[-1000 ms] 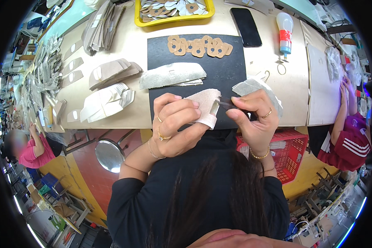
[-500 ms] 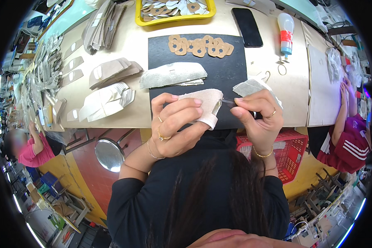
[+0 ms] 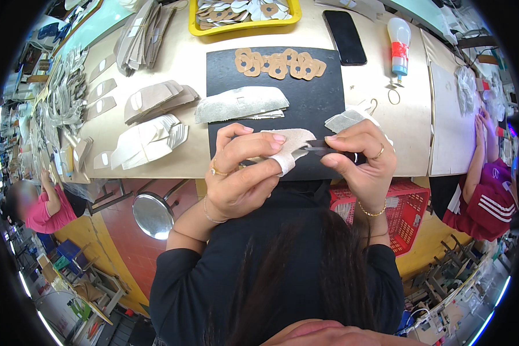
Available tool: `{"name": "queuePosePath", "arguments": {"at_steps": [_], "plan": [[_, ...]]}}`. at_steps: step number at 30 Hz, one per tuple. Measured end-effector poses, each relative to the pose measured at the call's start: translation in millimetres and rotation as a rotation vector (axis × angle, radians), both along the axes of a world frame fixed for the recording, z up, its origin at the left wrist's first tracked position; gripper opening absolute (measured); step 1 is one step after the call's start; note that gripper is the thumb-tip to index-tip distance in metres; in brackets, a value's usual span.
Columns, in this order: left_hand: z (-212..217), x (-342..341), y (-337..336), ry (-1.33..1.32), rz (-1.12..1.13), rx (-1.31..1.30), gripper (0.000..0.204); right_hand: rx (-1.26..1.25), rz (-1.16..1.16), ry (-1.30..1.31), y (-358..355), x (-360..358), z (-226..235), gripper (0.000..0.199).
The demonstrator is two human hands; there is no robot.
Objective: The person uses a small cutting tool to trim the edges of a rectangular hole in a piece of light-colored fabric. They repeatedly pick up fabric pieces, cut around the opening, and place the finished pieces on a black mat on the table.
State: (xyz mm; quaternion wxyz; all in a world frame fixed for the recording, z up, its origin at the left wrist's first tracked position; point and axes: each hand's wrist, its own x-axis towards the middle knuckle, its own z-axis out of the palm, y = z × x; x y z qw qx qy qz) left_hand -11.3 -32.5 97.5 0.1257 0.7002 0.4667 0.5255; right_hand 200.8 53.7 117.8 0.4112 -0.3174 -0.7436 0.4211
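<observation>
My left hand [image 3: 239, 167] pinches a folded piece of beige fabric [image 3: 291, 144] between thumb and fingers, above the front of a black mat [image 3: 323, 121]. A notch shows in the fabric's right edge. In my right hand [image 3: 360, 155], thumb and forefinger close on small dark thread snips [image 3: 318, 147]. Their two tips stand apart and point left into the notch; most of the handle is hidden in the palm. Just behind the right hand lies a stack of grey-white fabric pieces [image 3: 346, 121]. A longer grey-white stack [image 3: 242, 105] rests on the mat behind the left hand.
Brown ring-shaped pieces [image 3: 278, 64] lie at the mat's back. Beyond stands a yellow tray [image 3: 245, 27] of cut pieces. Right of it are a phone [image 3: 345, 37] and a glue bottle [image 3: 399, 49]. Fabric stacks [image 3: 155, 101] lie left. A red basket [image 3: 406, 222] sits below the table.
The fabric has turned and shifted slightly left in my left hand, whose fingers are regripped. The snips have moved left, their tips now apart at the fabric's edge.
</observation>
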Motion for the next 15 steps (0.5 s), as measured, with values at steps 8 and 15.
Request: {"name": "queuePosePath", "arguments": {"at_steps": [8,15], "plan": [[3.6,-1.6,-0.4,-0.130,-0.059,-0.120,0.022,-0.018,0.032,0.019,0.8,2.0,-2.8,0.019],[0.5,6.5,3.4,-0.482,-0.121,-0.208,0.020,-0.111,0.045,0.086,-0.7,0.0,-8.3,0.018]]}}
